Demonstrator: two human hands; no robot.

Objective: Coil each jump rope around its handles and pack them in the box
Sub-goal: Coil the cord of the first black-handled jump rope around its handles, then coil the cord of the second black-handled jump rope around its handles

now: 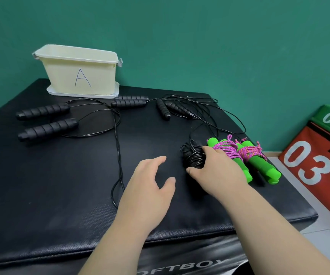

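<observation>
**Operator:** Describe the work area.

**Technician:** Teal wall (200, 46) behind. A black padded block (61, 185) serves as the work surface. Numbered blocks (319, 155), red and green, stand on the floor to its right. The cream box (80, 76), marked A, stands open at the far left corner.

**Operator:** What is the step in hand?

**Technician:** Probably handling one finished bundle. The right hand (215, 171) grips the coiled black rope (194, 157), thumb and fingers (208, 150) curled round the turns. The bundle is near the right edge, just beside the green-handled ropes (239, 155). The left hand (150, 181) is beside it with fingers (160, 159) spread and relaxed, holding nothing.

**Operator:** How should it be done?

**Technician:** Clamp across the turns, not along them, so the thin cord cannot spring loose. Support the bundle with the free hand before lifting. Keep clear of the loose cord trailing from its far end.

**Operator:** What condition are the ropes in?

**Technician:** The black bundle is wound tight, and its handles are mostly hidden. The green foam handles are wrapped in pink cord. The loose black ropes (129, 101) lie uncoiled towards the far edge, with their cords crossing.
</observation>
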